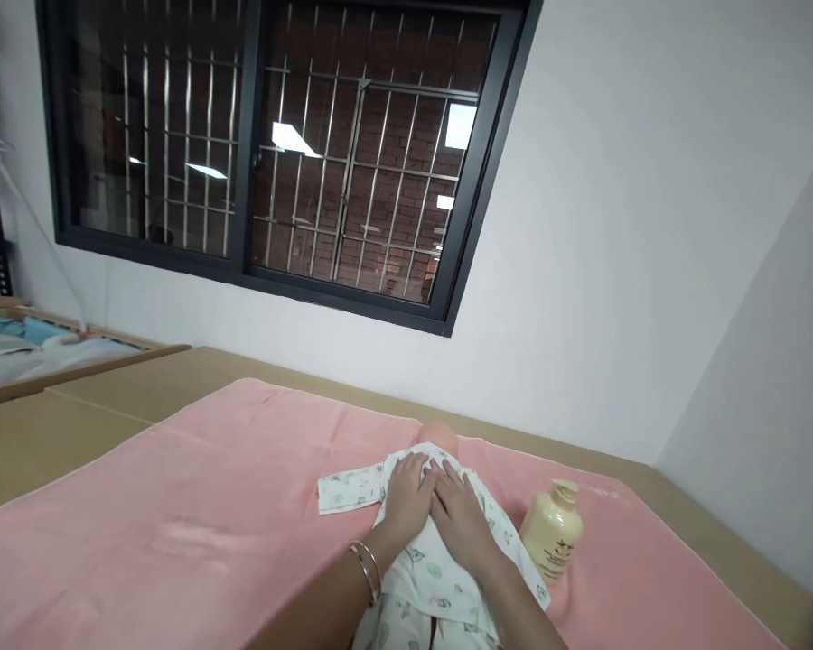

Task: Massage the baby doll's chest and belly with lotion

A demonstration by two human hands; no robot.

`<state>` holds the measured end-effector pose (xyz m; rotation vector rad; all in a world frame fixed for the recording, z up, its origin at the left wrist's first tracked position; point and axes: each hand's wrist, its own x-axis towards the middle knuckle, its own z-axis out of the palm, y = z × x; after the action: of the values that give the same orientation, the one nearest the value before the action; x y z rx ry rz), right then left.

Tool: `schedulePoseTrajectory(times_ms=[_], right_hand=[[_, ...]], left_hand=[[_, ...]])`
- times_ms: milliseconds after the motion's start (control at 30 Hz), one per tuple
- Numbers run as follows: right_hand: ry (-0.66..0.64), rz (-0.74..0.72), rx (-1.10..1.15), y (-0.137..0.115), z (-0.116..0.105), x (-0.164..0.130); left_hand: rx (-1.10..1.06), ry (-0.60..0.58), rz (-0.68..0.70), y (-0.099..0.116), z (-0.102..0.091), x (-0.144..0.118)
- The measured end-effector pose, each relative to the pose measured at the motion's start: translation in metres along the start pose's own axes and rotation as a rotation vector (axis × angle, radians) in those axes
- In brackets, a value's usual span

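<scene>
- One soft pink towel (176, 506) covers the flat tan table (54, 433).
- Printed white baby garment (440, 578), thin and creased, dresses a doll lying mid-towel; a sleeve lies spread out to the left.
- Left hand (406, 501), metal bangle (367, 569) at the wrist, and right hand (461, 519) press flat on the garment, each grip open-palmed, grasping nothing.
- Rounded cream pump bottle (552, 533) stands just right.

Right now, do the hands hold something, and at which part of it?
Nothing is gripped. The left hand and the right hand lie flat, fingers spread, on the chest of the white printed garment that covers the doll.
</scene>
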<state>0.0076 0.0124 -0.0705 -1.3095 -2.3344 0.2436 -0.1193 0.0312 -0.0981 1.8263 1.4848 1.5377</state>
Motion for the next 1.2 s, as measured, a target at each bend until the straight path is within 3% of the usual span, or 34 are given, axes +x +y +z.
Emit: schedulePoseTrajectory(times_ms=[167, 267, 367, 500, 600, 833, 1067, 1200], right_hand=[[0.158, 0.207, -0.022, 0.012, 0.002, 0.003], [0.093, 0.120, -0.127, 0.001, 0.005, -0.002], [0.024, 0.006, -0.086, -0.006, 0.003, -0.003], [0.114, 0.102, 0.037, 0.005, 0.002, 0.002], [0.165, 0.178, 0.005, 0.007, 0.004, 0.002], [-0.007, -0.008, -0.165, -0.018, 0.000, -0.004], [0.135, 0.300, -0.176, -0.013, 0.006, -0.004], [0.064, 0.122, -0.217, -0.023, 0.012, -0.008]], left_hand=[[0.053, -0.003, 0.004, -0.002, 0.004, 0.001], [0.018, 0.008, -0.013, -0.003, 0.003, 0.001], [0.011, 0.002, -0.018, -0.002, 0.001, 0.001], [0.052, -0.012, 0.015, -0.002, 0.003, 0.000], [0.016, 0.009, 0.013, -0.004, 0.005, 0.001], [-0.067, 0.002, -0.030, -0.005, 0.002, 0.005], [-0.004, 0.013, -0.013, -0.003, 0.003, 0.002], [-0.083, 0.015, -0.027, -0.005, 0.002, 0.003]])
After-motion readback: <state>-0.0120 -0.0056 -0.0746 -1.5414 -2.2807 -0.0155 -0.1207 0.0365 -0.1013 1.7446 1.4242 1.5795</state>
